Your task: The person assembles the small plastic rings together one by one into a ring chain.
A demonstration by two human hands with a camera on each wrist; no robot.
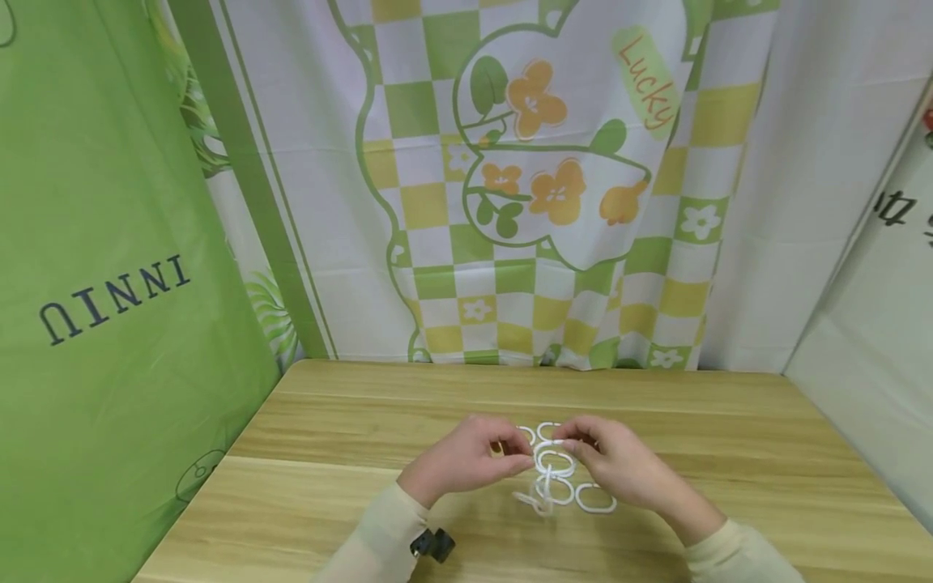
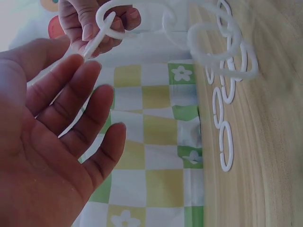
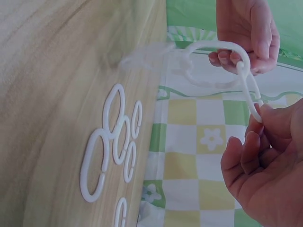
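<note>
White oval plastic links, each with a gap in one side, are the things here. My right hand (image 1: 615,461) pinches one white plastic link (image 3: 250,92) between thumb and index finger. My left hand (image 1: 481,455) faces it, thumb and index tips at the same link's end (image 2: 98,38); its other fingers are spread and hold nothing. Through this link hangs a second link (image 3: 215,43), followed by a dangling, blurred chain (image 2: 218,47). Directly below the hands, several loose links lie on the table, one (image 1: 596,499) next to the right hand.
The wooden table (image 1: 328,429) carries a small black object (image 1: 433,545) at the left forearm. A green-and-yellow checked curtain (image 1: 554,308) hangs behind the table. Green fabric (image 1: 131,389) stands at the left and white fabric (image 1: 875,340) at the right.
</note>
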